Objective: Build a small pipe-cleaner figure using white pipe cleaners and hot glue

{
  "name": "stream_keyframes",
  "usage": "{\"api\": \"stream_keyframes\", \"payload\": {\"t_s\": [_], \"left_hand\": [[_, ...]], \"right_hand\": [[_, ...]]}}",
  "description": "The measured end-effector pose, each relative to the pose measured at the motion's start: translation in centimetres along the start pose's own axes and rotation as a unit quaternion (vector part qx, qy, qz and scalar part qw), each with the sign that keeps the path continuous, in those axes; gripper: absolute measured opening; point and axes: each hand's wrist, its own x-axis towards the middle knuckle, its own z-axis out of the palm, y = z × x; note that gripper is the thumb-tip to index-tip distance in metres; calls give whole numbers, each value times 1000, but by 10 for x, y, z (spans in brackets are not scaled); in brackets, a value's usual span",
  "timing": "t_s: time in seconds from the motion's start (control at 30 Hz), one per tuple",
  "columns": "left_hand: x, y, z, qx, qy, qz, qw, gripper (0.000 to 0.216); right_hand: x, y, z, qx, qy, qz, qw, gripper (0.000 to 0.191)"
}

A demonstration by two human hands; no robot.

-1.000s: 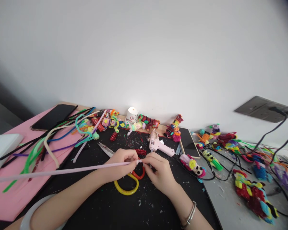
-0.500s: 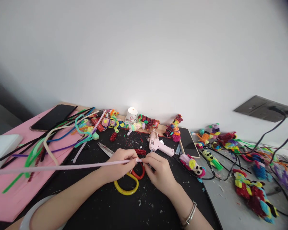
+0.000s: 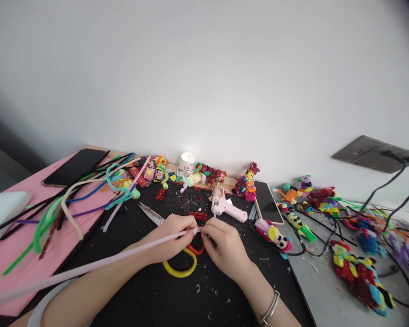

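A long pale pink pipe cleaner (image 3: 112, 257) runs from the lower left edge up to my fingertips. My left hand (image 3: 175, 236) pinches it close to its right end. Touching that same end, my right hand (image 3: 223, 243) has thumb and fingers pressed together on it; the tip is mostly hidden between the hands. Beneath and behind my left hand lie scissors (image 3: 180, 272) with yellow and red handles, blades pointing to the upper left. A short red tinsel piece (image 3: 198, 216) lies just beyond my fingers. Behind my right hand rests a pale pink glue gun (image 3: 226, 208).
Loose pipe cleaners (image 3: 68, 204) spread over a pink board (image 3: 17, 281) at left, beside a phone (image 3: 77, 167). A paper cup (image 3: 187, 162) and several pipe-cleaner figures line the wall. Another phone (image 3: 269, 204), more figures (image 3: 361, 277) and black cables (image 3: 371, 193) are at right.
The long free part of the pipe cleaner has swung downward at the left and now crosses over my left forearm. Both hands stay almost in place, fingertips still together.
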Motion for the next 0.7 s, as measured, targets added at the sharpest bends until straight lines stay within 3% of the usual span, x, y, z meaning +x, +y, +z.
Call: {"api": "stream_keyframes", "payload": {"t_s": [0.1, 0.2, 0.37, 0.7], "left_hand": [[2, -3, 1, -97, 14, -49, 994, 24], [4, -8, 3, -214, 29, -81, 973, 27], [5, -13, 5, -276, 30, -62, 959, 29], [4, -15, 7, -299, 3, -59, 952, 30]], "right_hand": [[1, 3, 2, 85, 90, 31, 992, 17], [2, 4, 2, 149, 137, 63, 977, 15], [3, -1, 2, 187, 163, 80, 966, 17], [4, -2, 1, 206, 172, 65, 961, 21]]}}
